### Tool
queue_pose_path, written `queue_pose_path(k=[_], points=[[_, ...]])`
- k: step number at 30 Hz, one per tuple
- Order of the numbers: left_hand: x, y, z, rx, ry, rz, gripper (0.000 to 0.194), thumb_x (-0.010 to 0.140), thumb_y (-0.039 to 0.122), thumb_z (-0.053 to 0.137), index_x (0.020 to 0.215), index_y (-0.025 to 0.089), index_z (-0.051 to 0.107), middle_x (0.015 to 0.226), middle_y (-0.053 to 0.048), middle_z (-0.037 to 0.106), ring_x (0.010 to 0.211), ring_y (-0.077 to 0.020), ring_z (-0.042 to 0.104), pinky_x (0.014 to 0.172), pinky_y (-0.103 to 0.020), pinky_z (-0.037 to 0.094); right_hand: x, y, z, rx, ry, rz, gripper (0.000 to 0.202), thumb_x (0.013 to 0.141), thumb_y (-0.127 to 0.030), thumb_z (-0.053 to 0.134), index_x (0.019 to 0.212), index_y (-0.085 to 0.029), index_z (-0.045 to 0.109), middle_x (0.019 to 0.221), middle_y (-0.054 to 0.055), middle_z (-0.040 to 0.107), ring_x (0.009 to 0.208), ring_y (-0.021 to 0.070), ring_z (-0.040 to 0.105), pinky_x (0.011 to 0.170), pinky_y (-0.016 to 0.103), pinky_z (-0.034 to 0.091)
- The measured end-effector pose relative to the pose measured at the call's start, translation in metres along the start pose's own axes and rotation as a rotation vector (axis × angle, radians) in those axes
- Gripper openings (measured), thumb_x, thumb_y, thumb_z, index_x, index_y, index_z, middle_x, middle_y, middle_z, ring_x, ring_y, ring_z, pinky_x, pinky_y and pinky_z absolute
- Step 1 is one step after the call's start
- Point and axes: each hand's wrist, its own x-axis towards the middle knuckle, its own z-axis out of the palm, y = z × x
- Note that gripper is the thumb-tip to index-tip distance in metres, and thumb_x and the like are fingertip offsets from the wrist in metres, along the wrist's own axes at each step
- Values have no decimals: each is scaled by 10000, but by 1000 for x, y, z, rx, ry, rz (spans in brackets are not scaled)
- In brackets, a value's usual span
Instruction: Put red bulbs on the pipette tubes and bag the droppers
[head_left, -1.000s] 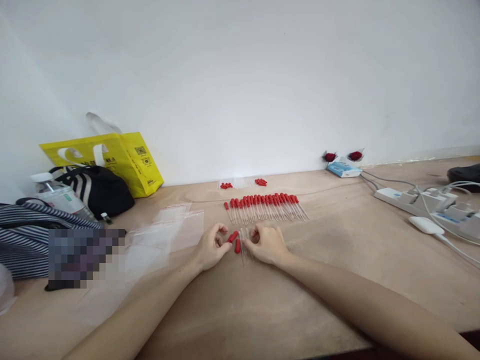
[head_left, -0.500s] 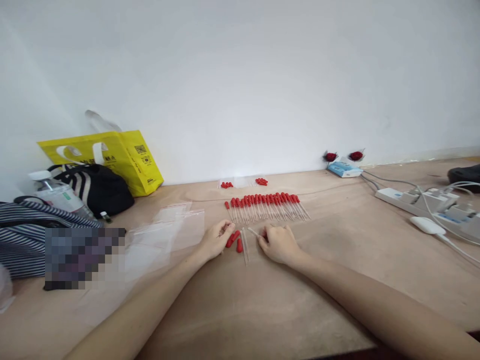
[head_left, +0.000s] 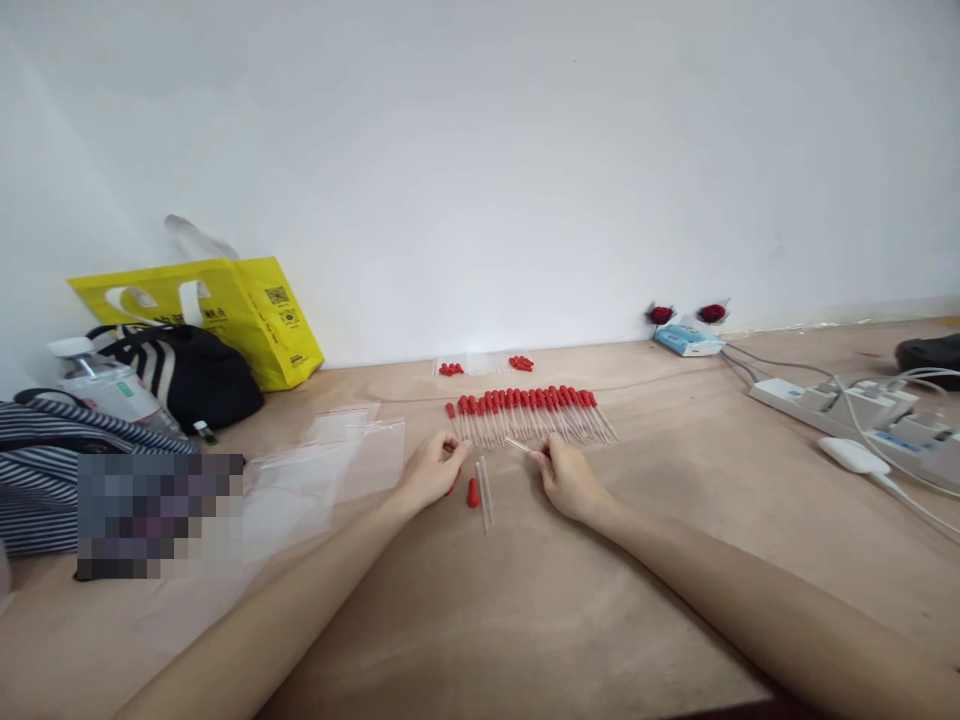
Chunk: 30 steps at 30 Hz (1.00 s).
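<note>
The right hand (head_left: 568, 480) pinches one clear tube (head_left: 517, 444), its free end slanting toward the counter's (head_left: 480, 620) far left corner. The left hand (head_left: 433, 470) has its fingers curled, with a bit of red (head_left: 454, 481) showing beneath; I cannot tell whether it grips anything. Between the hands lie two loose tubes (head_left: 486, 500) side by side, one red bulb (head_left: 473, 493) just left of them. Beyond, toward the far edge, runs one row of droppers (head_left: 525, 415), roughly twenty, too crowded to count exactly. Near that edge sit two heaps of bulbs (head_left: 521, 363).
</note>
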Motion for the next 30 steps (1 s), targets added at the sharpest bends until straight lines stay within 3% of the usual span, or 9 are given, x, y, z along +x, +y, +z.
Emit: queue_pose_path(k=[5, 8, 11, 15, 20, 26, 30], points=[[-11, -3, -1, -203, 97, 43, 343, 763, 513, 392, 839, 183, 451, 724, 3, 553, 613, -121, 509, 556, -229, 393, 1, 0, 1, 230, 124, -136, 137, 819, -152, 364, 900, -182, 470, 752, 47, 583, 666, 157, 530, 618, 274, 405], [-18, -3, -2, -407, 74, 57, 414, 729, 516, 477, 972, 183, 436, 714, 10, 564, 616, -119, 530, 546, -225, 421, -1, -3, -2, 208, 104, -242, 236, 822, -127, 356, 998, -187, 501, 861, 71, 586, 775, 167, 540, 693, 297, 409], [-24, -3, -3, -577, -3, 65, 392, 683, 423, 599, 959, 172, 481, 720, 10, 582, 630, -109, 547, 589, -225, 443, -4, -6, -5, 145, 42, -294, 226, 833, -125, 355, 940, -191, 543, 861, 64, 588, 794, 169, 535, 698, 303, 387], [-29, 0, -2, -573, -132, 58, 245, 657, 337, 647, 771, 150, 536, 718, 1, 603, 562, -82, 525, 576, -216, 439, -8, -12, -8, 97, 1, -318, 174, 842, -155, 387, 891, -195, 550, 824, 31, 604, 747, 149, 539, 699, 306, 333], [-30, 1, 1, -612, -96, 82, 233, 577, 269, 711, 635, 147, 521, 770, -7, 608, 721, -117, 583, 698, -235, 465, -10, -19, -9, 118, 1, -336, 151, 850, -207, 416, 863, -191, 566, 715, 1, 602, 642, 117, 521, 681, 294, 284], [-29, -2, 1, -582, -101, 87, 281, 634, 304, 677, 851, 158, 575, 877, -48, 642, 808, -167, 611, 743, -301, 496, -12, -24, -8, 137, 14, -363, 160, 850, -233, 427, 869, -189, 580, 696, -5, 615, 602, 101, 513, 685, 286, 273], [-28, -3, 1, -440, -68, 202, 231, 669, 325, 641, 823, 154, 659, 1037, -86, 588, 961, -198, 561, 849, -321, 460, -13, -25, -8, 125, 13, -362, 187, 857, -258, 416, 881, -194, 590, 682, -5, 615, 588, 100, 512, 686, 283, 279]])
